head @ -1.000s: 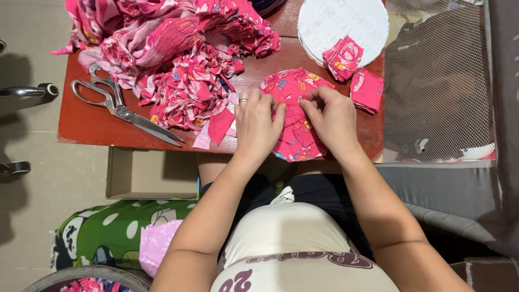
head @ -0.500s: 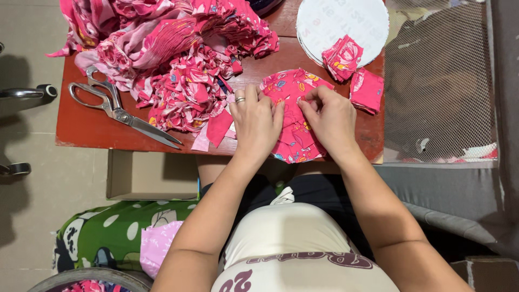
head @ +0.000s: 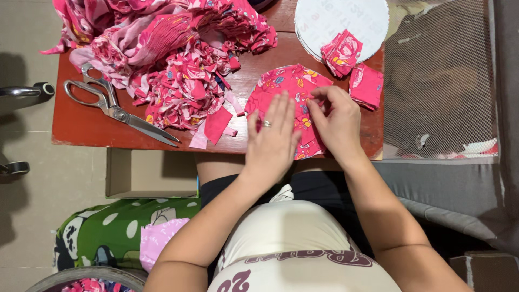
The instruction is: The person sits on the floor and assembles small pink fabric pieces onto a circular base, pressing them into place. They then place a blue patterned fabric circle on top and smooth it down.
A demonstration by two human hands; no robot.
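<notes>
Head view shows the left hand [head: 273, 140] lying flat, fingers released, on a round pink fabric piece [head: 286, 89] at the red table's [head: 81, 124] near edge. The right hand [head: 338, 121] pinches a fold in it, so the pleating seems under way and the next tuck wants the cloth held still.

Your left hand [head: 273, 140] wears a thin ring on one finger; your right hand [head: 338, 121] is bare. Both forearms are sleeveless. At lower centre you wear a cream top with dark maroon print above dark shorts.
</notes>
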